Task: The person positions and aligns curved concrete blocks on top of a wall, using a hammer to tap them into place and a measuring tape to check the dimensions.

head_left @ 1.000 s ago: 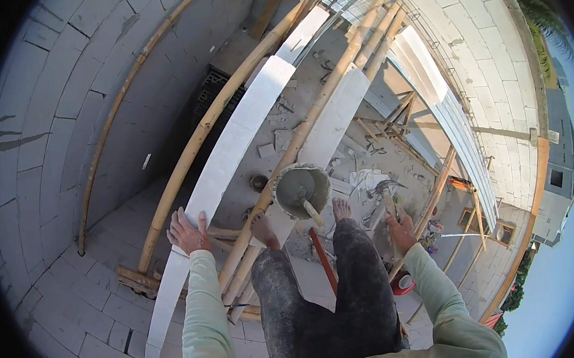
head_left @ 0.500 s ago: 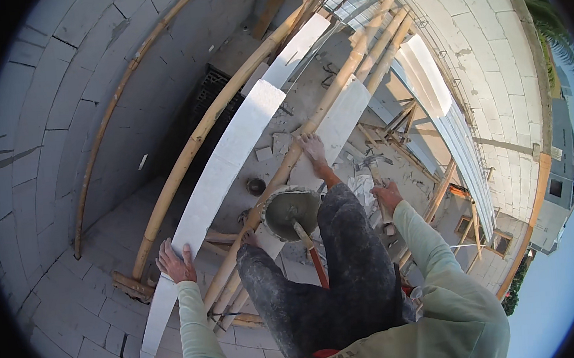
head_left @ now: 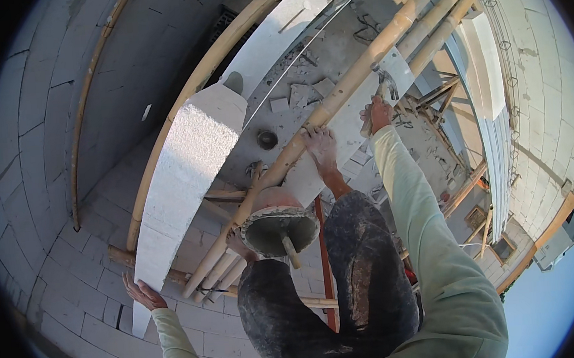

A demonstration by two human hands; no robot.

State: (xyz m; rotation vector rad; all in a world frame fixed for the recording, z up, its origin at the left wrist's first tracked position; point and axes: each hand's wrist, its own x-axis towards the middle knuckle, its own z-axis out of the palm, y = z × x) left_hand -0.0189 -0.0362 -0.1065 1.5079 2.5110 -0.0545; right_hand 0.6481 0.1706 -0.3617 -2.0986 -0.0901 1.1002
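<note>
My left hand (head_left: 144,291) rests with fingers apart against the lower part of a long white block beam (head_left: 173,173). My right hand (head_left: 377,113) grips a claw hammer (head_left: 384,86) by its handle, raised over a pale board (head_left: 341,148) beside the bamboo poles. My bare right foot (head_left: 321,150) is on that board near a thick pole (head_left: 285,159); my left foot is partly hidden behind a bucket (head_left: 277,226) of grey mortar with a handled tool standing in it, between my legs.
Below is a floor (head_left: 292,65) with rubble and a dark round container (head_left: 267,139). Grey block walls (head_left: 47,169) rise at left. Metal sheeting (head_left: 496,177), a pale block wall (head_left: 539,75) and wire cages line the right side. A red bar (head_left: 327,282) runs under me.
My right hand has moved up and forward with the hammer. My right foot has shifted forward along the board. My left hand sits lower on the beam in view as the camera has turned.
</note>
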